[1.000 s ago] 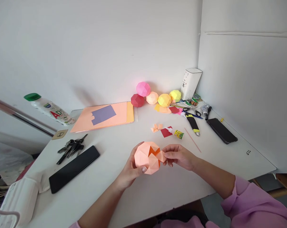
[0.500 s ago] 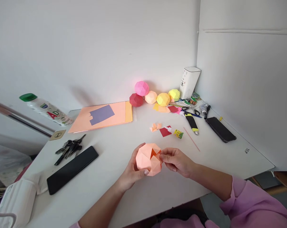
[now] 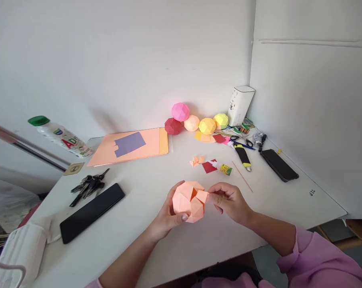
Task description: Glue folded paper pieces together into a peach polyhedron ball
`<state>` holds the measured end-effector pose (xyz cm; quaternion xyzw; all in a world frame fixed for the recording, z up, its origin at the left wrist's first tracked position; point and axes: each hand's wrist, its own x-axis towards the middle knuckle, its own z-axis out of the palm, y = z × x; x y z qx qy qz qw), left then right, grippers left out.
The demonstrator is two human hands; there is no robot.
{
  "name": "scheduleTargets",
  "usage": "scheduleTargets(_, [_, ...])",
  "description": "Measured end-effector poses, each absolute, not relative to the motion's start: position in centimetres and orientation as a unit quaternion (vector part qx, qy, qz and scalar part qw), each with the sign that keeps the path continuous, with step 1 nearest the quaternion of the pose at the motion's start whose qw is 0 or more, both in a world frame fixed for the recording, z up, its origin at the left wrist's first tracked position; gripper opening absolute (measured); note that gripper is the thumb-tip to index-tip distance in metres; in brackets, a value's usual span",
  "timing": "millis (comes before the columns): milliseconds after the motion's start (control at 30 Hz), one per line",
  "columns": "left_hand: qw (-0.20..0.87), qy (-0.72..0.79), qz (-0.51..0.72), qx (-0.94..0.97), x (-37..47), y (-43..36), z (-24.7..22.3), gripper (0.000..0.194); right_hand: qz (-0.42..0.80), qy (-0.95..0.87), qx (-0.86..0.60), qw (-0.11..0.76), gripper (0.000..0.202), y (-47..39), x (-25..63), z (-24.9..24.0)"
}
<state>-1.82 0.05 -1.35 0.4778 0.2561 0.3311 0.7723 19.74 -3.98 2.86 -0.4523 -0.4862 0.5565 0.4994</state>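
Observation:
A peach faceted paper ball [image 3: 183, 202] rests in my left hand [image 3: 167, 220], whose thumb and fingers wrap its left and lower sides. Its right side has a gap that shows a darker orange inside. At that gap my right hand [image 3: 230, 202] pinches a small peach folded paper piece [image 3: 202, 196] between thumb and fingers. Whether this piece is joined to the ball I cannot tell. Beyond the ball lie small peach folded pieces [image 3: 197, 161], a red paper square [image 3: 209, 166] and a small yellow-green glue tube [image 3: 226, 170] with a white nozzle.
Finished paper balls [image 3: 180, 112] stand against the wall. Peach sheets [image 3: 99, 154] with a purple scrap lie left. Keys [image 3: 89, 186], a black phone [image 3: 92, 213] and a tilted bottle [image 3: 59, 136] are at left. Rightward are a utility knife [image 3: 243, 158], scissors [image 3: 242, 143], a thin stick [image 3: 242, 177] and another phone [image 3: 279, 165].
My right hand has drawn slightly right, away from the ball, and more of the pinched paper piece now shows at the gap. My left hand keeps its hold on the ball.

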Motion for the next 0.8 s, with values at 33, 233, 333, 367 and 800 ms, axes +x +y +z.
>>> scheduleTargets(33, [0.775, 0.257, 0.327, 0.476, -1.8, 0.0, -1.3, 0.088, 0.552, -0.485, -0.45, 0.507, 0.021, -4.0, 19.8, 2.9])
scheduleTargets(233, [0.785, 0.242, 0.308, 0.48, -1.6, -0.1, -1.1, 0.09, 0.556, -0.462, -0.459, 0.516, 0.022, -3.7, 19.8, 2.9])
scheduleTargets(333, [0.785, 0.239, 0.307, 0.482, -1.6, -0.1, -1.1, 0.09, 0.559, -0.453, -0.465, 0.516, 0.021, -3.7, 19.9, 3.0])
scheduleTargets(367, [0.785, 0.24, 0.304, 0.483, -1.6, -0.1, -1.0, 0.089, 0.562, -0.452, -0.466, 0.512, 0.021, -3.8, 19.9, 3.1])
scheduleTargets(800, [0.791, 0.244, 0.299, 0.475, -1.5, -0.1, -0.8, 0.085, 0.572, -0.464, -0.486, 0.47, 0.022, -4.2, 20.0, 4.3])
